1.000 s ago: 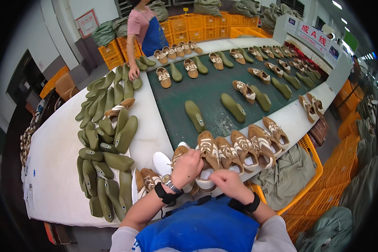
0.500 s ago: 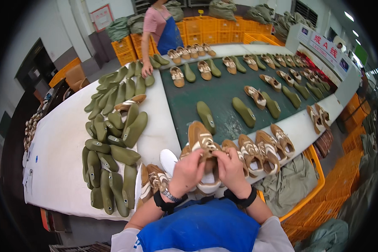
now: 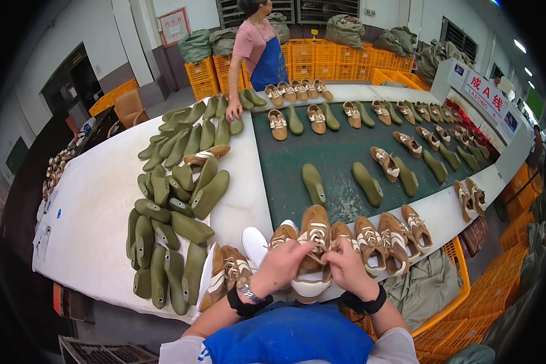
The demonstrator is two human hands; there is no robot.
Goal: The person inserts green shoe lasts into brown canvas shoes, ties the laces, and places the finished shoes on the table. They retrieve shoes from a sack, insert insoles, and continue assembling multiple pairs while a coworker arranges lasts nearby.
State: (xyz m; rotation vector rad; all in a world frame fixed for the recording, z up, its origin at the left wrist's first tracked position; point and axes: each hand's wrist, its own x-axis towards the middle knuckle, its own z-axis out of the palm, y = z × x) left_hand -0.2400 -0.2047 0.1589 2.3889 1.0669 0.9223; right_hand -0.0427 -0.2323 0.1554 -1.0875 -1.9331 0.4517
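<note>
In front of me a brown sneaker with white stripes stands at the table's near edge, its toe pointing away and its heel toward me. Above its opening, my left hand pinches the pale shoelace from the left. My right hand is closed on the lace from the other side, fingertips close to the left ones. Part of the tongue and opening is hidden behind my fingers. Similar sneakers flank it: one pair lies by my left wrist, and a row sits to the right.
Green shoe lasts are heaped on the white table at left. More lasts and sneakers stand on the green conveyor belt. A co-worker's hand touches a far last. An orange crate with grey-green cloth is at right.
My fingers have gone from the sneaker's tongue to its lace, and the sneaker's heel now sits lower and nearer me. The whole view has shifted slightly; the co-worker's hand stays on the lasts.
</note>
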